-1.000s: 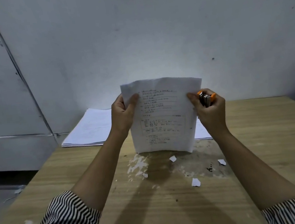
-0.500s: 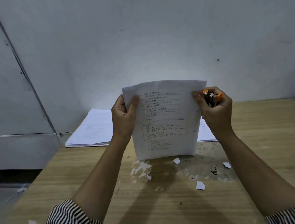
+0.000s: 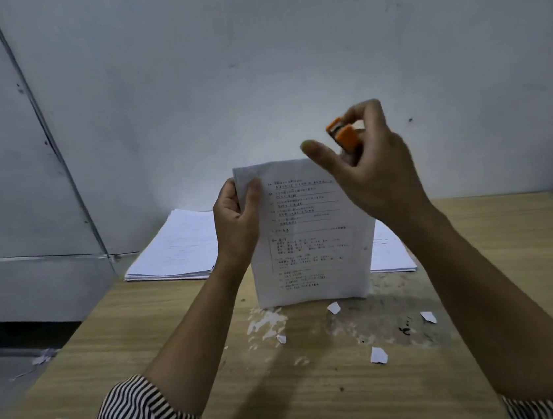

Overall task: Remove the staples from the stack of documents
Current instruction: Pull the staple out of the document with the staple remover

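Head cam: printed document (image 3: pixel 309 240) gripped upright by left hand (image 3: pixel 235 221), orange staple remover (image 3: pixel 344 136) held by right hand (image 3: pixel 370 167) at 1 o'clock.

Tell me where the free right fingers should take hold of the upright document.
Pinch the document at its upper right edge, coming from the right. It stands upright on the table, with the left hand gripping only the upper left. The right hand already holds the orange remover.

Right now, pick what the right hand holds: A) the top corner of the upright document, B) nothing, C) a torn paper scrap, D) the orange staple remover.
D: the right hand grips the orange staple remover, lifted clear of the document.
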